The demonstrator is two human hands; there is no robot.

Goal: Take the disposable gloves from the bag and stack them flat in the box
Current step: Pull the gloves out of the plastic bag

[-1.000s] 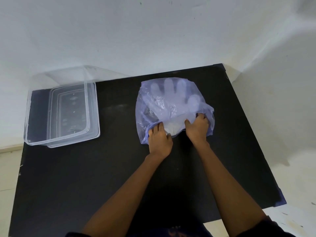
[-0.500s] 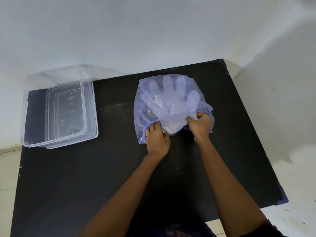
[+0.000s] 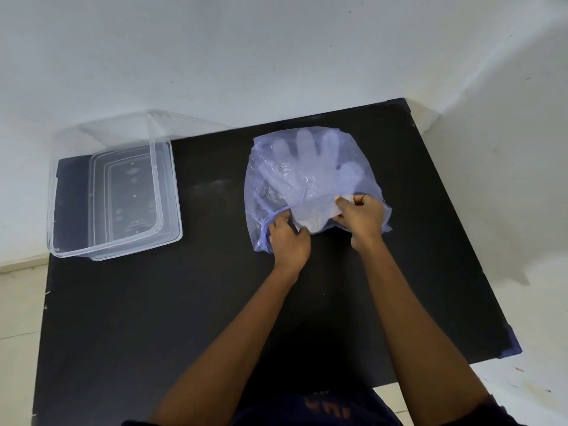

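Both your hands have worked the bag point(image 3: 310, 167) mouth wider: your left hand point(image 3: 287, 238) grips its near edge, your right hand point(image 3: 362, 216) now pinches the gloves point(image 3: 307, 167) inside, ready to draw toward the box point(image 3: 113, 195) across the counter point(image 3: 184, 302).

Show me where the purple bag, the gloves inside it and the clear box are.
purple bag point(image 3: 367, 172), head view, its right side.
gloves point(image 3: 304, 167), head view, the palm seen through the bag.
clear box point(image 3: 53, 210), head view, its left wall.
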